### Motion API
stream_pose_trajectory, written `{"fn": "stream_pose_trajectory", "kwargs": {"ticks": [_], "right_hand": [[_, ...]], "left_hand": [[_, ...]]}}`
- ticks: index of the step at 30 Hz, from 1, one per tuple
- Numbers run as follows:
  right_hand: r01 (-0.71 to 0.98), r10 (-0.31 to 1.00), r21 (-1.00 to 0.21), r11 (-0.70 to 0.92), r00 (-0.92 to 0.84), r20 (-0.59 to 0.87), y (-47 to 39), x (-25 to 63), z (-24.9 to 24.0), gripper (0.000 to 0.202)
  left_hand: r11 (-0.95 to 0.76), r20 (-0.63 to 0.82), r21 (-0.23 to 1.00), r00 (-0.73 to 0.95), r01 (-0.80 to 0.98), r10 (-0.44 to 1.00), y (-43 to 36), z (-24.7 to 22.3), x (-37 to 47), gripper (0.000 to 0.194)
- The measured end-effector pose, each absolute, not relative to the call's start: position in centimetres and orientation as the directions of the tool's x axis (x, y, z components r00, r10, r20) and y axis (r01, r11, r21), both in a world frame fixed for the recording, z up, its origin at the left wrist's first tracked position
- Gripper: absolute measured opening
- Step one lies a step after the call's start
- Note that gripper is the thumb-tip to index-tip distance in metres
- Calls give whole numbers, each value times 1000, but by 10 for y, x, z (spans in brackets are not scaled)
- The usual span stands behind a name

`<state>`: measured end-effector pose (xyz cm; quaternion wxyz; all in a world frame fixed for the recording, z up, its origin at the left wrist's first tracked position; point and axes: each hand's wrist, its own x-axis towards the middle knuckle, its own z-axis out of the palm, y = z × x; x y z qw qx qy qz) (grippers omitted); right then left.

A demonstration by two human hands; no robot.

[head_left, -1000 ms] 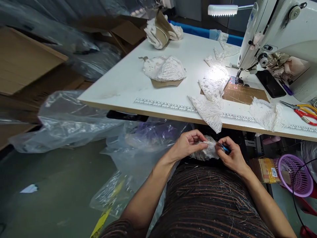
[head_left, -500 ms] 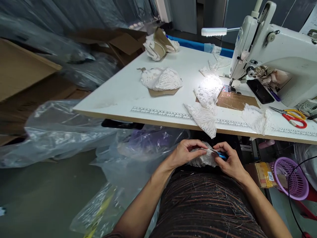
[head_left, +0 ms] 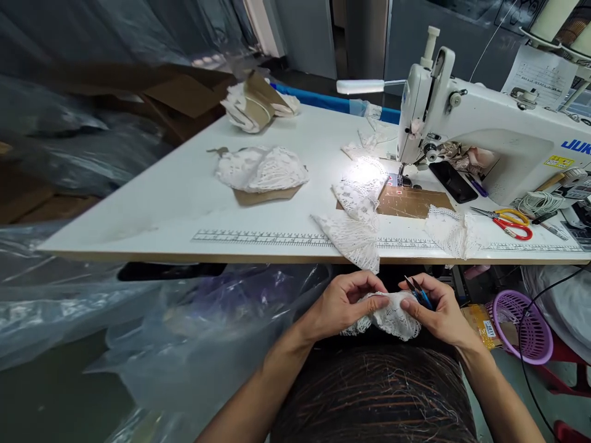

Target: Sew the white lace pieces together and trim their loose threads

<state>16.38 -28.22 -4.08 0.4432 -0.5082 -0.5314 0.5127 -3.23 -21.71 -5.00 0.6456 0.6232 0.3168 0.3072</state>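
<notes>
Between my hands, just below the table's front edge, is a piece of white lace (head_left: pixel 392 317). My left hand (head_left: pixel 344 304) pinches its left side between thumb and fingers. With thumb and forefinger, my right hand (head_left: pixel 434 307) grips the right side of the lace. Tucked in that same hand is a pair of blue thread snips (head_left: pixel 421 294), its dark blades pointing up and away from the fabric. Another lace piece (head_left: pixel 355 237) hangs over the table edge right above my hands, running back toward the sewing machine needle.
The white sewing machine (head_left: pixel 484 117) stands on the white table (head_left: pixel 152 209). Orange-and-red scissors (head_left: pixel 510 221), a phone (head_left: pixel 452 181) and a lace pile (head_left: pixel 263 169) lie there. A purple basket (head_left: pixel 524 326) is low right; plastic sheeting (head_left: pixel 194 344) hangs at left.
The view has swung right and the table sits lower in it. The snips' blades have turned from the lace to point upward, and my right thumb now presses on the lace.
</notes>
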Motion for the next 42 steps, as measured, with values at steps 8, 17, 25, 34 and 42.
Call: {"fn": "stream_pose_trajectory", "kwargs": {"ticks": [8,17,25,34,42], "right_hand": [[-1,992,-999,52,-116,52,-248,161,-7,43],[67,985,-997,48,160,58,-199,171,-7,42],[514,765,-822,245,419,490,-144,193,14,29],[349,951,-903,252,-259,166,-153,155,47,42],[76,990,-997,-30,141,-19,-166,149,11,58]], "left_hand": [[-276,157,954,584,120,796,-176,18,-45,26],[-334,154,930,662,155,734,-106,28,-28,30],[-157,53,980,594,125,802,-98,34,-33,44],[-357,-12,887,788,293,616,-99,54,-35,44],[-765,469,314,609,562,640,-63,86,-35,26]]}}
